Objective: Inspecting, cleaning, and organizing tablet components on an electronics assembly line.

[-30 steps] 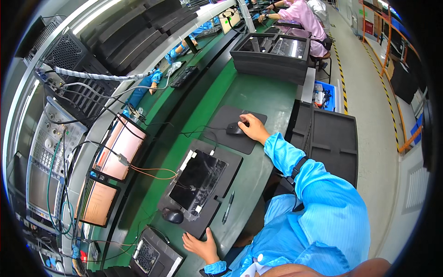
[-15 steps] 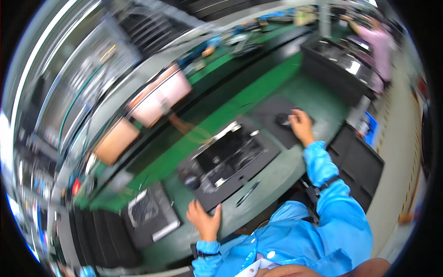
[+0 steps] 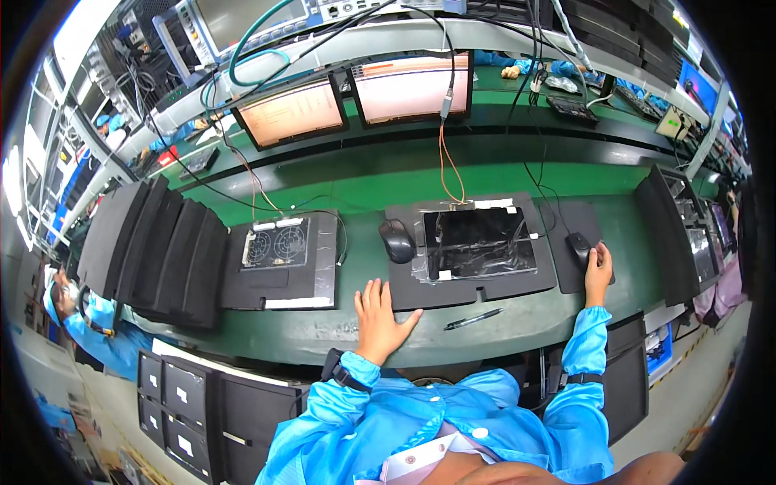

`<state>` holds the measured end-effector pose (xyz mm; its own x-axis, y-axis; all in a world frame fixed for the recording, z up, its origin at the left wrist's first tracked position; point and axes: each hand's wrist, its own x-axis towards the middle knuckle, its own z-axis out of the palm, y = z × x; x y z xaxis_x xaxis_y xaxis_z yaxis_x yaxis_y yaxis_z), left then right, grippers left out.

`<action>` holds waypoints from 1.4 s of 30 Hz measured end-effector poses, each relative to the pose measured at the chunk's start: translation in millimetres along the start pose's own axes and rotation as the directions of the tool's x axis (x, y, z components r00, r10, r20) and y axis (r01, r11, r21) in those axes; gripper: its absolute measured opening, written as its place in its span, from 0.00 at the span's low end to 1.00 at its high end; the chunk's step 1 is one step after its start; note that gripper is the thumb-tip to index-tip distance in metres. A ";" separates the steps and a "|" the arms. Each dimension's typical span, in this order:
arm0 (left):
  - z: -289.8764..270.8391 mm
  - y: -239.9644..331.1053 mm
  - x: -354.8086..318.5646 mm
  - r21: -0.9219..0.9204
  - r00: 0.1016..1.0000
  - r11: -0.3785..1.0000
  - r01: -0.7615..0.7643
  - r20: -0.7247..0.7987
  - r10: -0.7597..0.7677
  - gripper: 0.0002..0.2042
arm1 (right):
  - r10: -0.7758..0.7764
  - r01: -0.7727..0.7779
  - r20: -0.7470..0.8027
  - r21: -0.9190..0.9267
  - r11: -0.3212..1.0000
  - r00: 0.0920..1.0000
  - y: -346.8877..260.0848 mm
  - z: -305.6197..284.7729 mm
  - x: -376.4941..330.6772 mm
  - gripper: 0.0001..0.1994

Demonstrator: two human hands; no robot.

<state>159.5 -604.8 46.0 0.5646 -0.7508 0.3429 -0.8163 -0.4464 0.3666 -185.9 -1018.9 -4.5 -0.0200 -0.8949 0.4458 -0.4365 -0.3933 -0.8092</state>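
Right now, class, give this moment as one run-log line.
left hand: spread beside foam board; right hand: at mouse on mat; dark panel: on foam board; pen: on green bench

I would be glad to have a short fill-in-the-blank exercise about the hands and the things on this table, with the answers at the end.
1. The right hand is at a small black computer ____ on the dark mat.
2. Between the two hands, a slim ____ lies on the table.
3. The panel with two round patterns lies to the ____ of the left hand.

Missing words: mouse; pen; left.
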 end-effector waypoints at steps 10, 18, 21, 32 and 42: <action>-1.7 -1.3 2.6 -0.001 1.000 1.000 -0.019 0.007 0.019 0.40 | 0.008 -0.008 -0.019 0.015 1.000 1.000 -7.3 -2.0 -0.5 0.17; 3.5 2.5 -2.0 0.071 1.000 0.997 -0.018 0.023 0.016 0.41 | -0.080 0.075 -0.152 -0.044 0.996 0.985 -24.3 12.2 -0.5 0.17; 12.0 -0.9 -0.7 0.060 0.999 0.998 -0.030 0.027 0.028 0.42 | -0.023 0.023 -0.135 0.000 1.000 0.991 -44.2 -2.0 -4.3 0.18; 9.9 -9.6 -5.5 0.085 0.998 0.996 -0.030 0.062 0.025 0.43 | 0.045 -0.038 -0.115 0.063 0.997 0.992 -53.6 -6.8 -19.6 0.17; 19.6 -10.7 0.8 0.154 0.997 0.986 -0.062 0.062 0.053 0.42 | -0.205 0.131 -0.355 -0.222 0.966 0.912 -85.2 -73.1 -96.4 0.13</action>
<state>166.3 -610.2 25.5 0.5121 -0.8020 0.3075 -0.8587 -0.4689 0.2069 -212.5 -883.7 49.4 -0.2477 -0.6608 0.7085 -0.6237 -0.4509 -0.6385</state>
